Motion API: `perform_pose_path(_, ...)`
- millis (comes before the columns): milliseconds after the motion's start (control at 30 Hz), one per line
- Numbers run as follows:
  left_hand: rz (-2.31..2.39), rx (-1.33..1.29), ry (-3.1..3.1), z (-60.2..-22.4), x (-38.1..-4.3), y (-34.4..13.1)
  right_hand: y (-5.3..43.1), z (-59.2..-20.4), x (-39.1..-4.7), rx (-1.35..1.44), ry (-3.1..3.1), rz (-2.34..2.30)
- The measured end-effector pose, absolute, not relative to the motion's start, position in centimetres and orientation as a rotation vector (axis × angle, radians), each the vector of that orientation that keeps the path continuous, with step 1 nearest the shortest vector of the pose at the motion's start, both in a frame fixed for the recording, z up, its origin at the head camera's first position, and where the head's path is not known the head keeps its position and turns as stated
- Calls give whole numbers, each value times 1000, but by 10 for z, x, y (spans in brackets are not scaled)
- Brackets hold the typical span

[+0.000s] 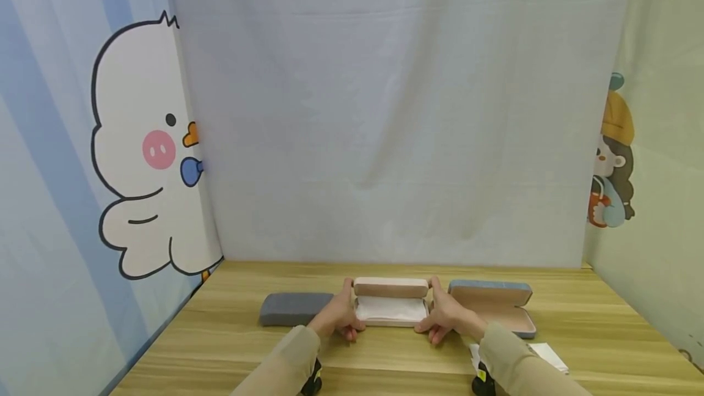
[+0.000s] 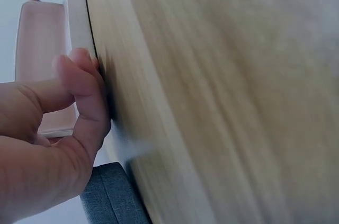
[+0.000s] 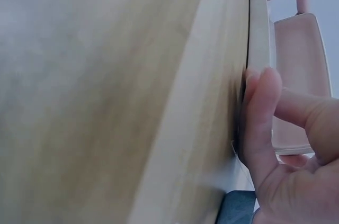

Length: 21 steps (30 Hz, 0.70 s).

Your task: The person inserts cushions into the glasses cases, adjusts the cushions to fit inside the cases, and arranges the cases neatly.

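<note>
An open white glasses case [image 1: 391, 288] with a pale pink lining stands at the middle of the table, its lid raised at the back. A folded white cloth [image 1: 392, 308] lies in its bottom half. At the left end, my left hand [image 1: 340, 312] grips the case, with one finger up by the lid and others low at the front corner. My right hand [image 1: 448, 313] holds the opposite end in a mirrored way. Both wrist views show curled fingers [image 2: 87, 94] along the front edge of the case, close over the wood.
A closed grey glasses case [image 1: 296, 309] lies just left of my left hand. To the right, a blue glasses case [image 1: 491, 286] stands open with a beige lining. White cloth or paper [image 1: 552, 357] lies partly under my right forearm. A grey curtain [image 1: 385, 139] hangs behind the table.
</note>
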<state>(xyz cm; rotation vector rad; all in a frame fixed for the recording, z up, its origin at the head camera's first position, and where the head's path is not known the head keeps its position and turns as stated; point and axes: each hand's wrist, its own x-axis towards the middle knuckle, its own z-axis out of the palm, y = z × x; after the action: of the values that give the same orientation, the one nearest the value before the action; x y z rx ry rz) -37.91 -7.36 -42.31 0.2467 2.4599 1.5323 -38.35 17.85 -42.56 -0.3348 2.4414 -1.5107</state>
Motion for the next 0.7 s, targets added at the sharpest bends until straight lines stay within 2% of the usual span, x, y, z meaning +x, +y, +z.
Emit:
perform_pose_path(300,1564,89,2265,-421,-382,-75,177,-420,-388,-192,2390,-1434)
perform_pose_path(700,1625,98,2220,-422,-385,-78,180,-420,-388,-189,2273,-1535)
